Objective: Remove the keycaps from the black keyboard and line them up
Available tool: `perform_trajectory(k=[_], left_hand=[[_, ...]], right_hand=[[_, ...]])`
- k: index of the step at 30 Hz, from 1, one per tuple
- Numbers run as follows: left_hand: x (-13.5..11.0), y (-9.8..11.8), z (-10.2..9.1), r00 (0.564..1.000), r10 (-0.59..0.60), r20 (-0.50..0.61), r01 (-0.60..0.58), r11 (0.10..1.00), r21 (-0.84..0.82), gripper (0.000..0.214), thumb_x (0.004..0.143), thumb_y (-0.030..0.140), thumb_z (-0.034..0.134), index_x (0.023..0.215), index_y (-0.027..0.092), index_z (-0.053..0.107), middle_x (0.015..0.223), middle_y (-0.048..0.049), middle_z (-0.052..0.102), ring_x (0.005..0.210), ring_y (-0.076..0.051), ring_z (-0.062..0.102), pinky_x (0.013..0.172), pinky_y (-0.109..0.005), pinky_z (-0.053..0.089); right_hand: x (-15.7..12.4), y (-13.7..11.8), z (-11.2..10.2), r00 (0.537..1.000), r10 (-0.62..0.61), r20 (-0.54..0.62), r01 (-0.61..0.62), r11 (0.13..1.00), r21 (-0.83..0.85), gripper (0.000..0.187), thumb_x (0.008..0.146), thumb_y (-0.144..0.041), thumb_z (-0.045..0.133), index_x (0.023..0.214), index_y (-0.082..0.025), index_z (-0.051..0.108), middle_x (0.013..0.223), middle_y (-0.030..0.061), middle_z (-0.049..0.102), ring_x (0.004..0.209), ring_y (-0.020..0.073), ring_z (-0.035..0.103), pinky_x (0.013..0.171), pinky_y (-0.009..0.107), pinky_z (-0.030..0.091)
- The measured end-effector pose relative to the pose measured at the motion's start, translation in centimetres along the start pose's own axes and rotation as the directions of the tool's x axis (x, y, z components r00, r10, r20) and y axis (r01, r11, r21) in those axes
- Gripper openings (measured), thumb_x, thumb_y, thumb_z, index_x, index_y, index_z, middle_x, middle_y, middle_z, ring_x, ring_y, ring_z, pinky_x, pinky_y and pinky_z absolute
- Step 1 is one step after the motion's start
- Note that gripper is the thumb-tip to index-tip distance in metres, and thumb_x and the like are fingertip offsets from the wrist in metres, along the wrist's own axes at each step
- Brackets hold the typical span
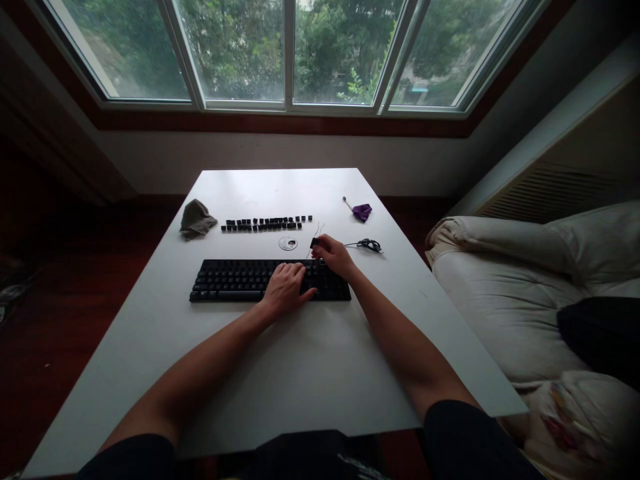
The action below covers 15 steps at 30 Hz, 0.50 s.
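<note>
A black keyboard lies lengthwise across the white table. My left hand rests on its right half, fingers laid over the keys and thumb spread toward the lower right. Just above the keyboard's back edge, my right hand pinches what looks like a wire keycap puller, with a small black grip and thin wires sticking out. Whether the wires touch a key is too small to tell. Behind the keyboard, several loose black keycaps stand in two rows.
A small round whitish disc lies between keycaps and keyboard. A grey cloth sits at the left edge. Toward the right are a purple cloth beside a thin stick, and a coiled black cable. A sofa stands to the right.
</note>
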State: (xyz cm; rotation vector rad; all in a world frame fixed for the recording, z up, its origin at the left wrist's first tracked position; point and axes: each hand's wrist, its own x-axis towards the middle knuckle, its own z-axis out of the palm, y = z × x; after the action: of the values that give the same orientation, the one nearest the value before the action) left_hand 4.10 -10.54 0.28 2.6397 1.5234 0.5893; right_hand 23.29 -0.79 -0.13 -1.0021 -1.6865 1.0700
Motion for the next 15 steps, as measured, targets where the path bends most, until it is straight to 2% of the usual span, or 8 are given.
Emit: perform_trajectory(k=[4,7,11,15], left_hand=[[-0.1,-0.2,0.0,0.998,0.047,0.039,-0.047,0.999,-0.007,0.074,0.082,0.070,0.058,0.134,0.017,0.053,0.136,-0.0161,0.056,0.125,-0.033,0.052,0.111,-0.048,0.035],[-0.2,-1.0,0.2,0.993,0.086,0.080,-0.086,0.996,0.005,0.088,0.077,0.071,0.063,0.142,0.015,0.046,0.145,-0.0181,0.050,0.133,-0.035,0.047,0.116,-0.049,0.029],[0.0,-2.6,0.5,0.980,0.141,0.140,-0.141,0.990,-0.012,0.088,0.079,0.066,0.066,0.148,0.017,0.040,0.152,-0.0155,0.045,0.138,-0.031,0.043,0.120,-0.046,0.025],[0.9,-4.0,0.8,0.978,0.141,0.152,-0.139,0.990,-0.027,0.086,0.080,0.064,0.066,0.148,0.018,0.039,0.153,-0.0148,0.045,0.140,-0.029,0.042,0.122,-0.045,0.023]], right_hand=[[0.7,0.6,-0.1,0.999,-0.016,0.032,0.018,0.997,-0.070,0.026,0.087,-0.046,0.063,0.099,-0.023,0.061,0.075,0.0011,0.070,0.070,0.0183,0.069,0.070,0.032,0.056],[1.2,0.7,-0.2,0.998,-0.012,0.062,0.017,0.996,-0.087,0.025,0.087,-0.044,0.063,0.098,-0.022,0.062,0.075,0.0014,0.070,0.069,0.0179,0.068,0.069,0.031,0.055],[1.5,0.6,-0.3,0.995,-0.011,0.097,0.021,0.995,-0.099,0.023,0.087,-0.043,0.062,0.095,-0.022,0.062,0.075,0.0013,0.070,0.069,0.0178,0.068,0.070,0.031,0.054],[1.7,1.0,-0.5,0.998,-0.028,0.058,0.035,0.992,-0.125,0.023,0.086,-0.042,0.061,0.096,-0.022,0.062,0.074,0.0005,0.070,0.070,0.0184,0.068,0.070,0.032,0.054]])
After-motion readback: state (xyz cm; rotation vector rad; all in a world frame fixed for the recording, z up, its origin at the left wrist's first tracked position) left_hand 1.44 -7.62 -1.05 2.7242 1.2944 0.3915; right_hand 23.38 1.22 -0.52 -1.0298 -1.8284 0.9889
